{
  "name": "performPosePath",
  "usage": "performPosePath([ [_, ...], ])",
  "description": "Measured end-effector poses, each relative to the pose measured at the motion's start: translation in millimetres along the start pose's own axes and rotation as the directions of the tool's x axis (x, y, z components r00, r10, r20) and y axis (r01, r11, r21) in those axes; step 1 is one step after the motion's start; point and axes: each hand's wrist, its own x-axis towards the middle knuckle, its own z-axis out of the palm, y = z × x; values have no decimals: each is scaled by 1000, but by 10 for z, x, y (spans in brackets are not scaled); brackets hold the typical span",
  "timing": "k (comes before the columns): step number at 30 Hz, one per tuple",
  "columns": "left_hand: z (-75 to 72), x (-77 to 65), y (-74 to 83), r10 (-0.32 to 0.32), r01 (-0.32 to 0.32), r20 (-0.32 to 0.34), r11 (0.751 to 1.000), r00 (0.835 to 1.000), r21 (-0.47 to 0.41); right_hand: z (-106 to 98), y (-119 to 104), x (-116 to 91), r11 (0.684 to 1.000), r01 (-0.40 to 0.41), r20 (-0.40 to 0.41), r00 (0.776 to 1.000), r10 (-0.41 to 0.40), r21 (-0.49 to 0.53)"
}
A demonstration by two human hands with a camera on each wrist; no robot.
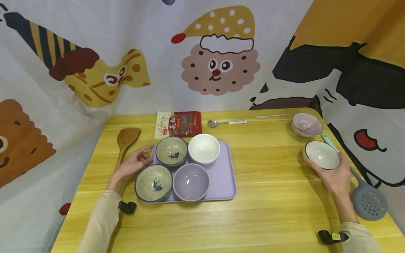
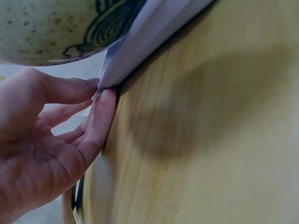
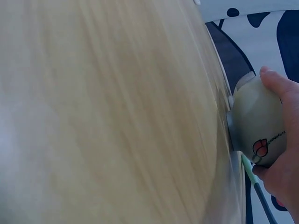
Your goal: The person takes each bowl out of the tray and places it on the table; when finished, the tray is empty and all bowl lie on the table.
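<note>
Holds the dark-rimmed white bowl point(image 1: 322, 154) in the right grip point(image 1: 336, 175), between thumb and fingers (red motif outside), near the pinkish bowl point(image 1: 307, 125) at the bench's point(image 1: 269, 161) right. Pinches the lilac tray's point(image 1: 225, 175) left edge in the left grip point(image 1: 136, 162), just beside 2 rows of bowls point(image 1: 191, 182).

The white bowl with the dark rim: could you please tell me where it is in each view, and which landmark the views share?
Head: the white bowl is on the right side, in the right grip, to the right of the purple tray.
Left wrist: not in it.
Right wrist: near the right edge, about mid-height, its outer side showing a red mark.
Shared landmark: the wooden table, visible in all three.
</note>
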Motion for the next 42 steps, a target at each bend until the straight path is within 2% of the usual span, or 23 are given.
performPosePath([
  [7,8,0,-18,-9,9,-3,1000,1000,-1,11,-20,34,1000,-25,12,1000,25,7],
  [17,-15,14,-35,-33,33,9,999,999,-15,-16,-121,17,999,32,-30,999,-32,1],
  [23,-13,17,-41,-29,30,7,999,1000,-21,-74,-354,-8,998,65,-61,996,-63,27],
  [29,-10,20,-51,-22,22,4,1000,1000,-11,-81,-728,-35,992,76,-31,997,-74,96],
  [32,-13,22,-58,-25,25,2,1000,1000,-14,-34,-909,-58,980,112,-5,994,-113,164],
  [36,-16,20,-60,-45,45,-1,999,999,-18,62,-1118,-106,947,161,65,980,-186,278],
  [42,-10,29,-35,-56,56,-3,998,998,-14,258,-1331,-198,896,246,159,933,-322,371],
])
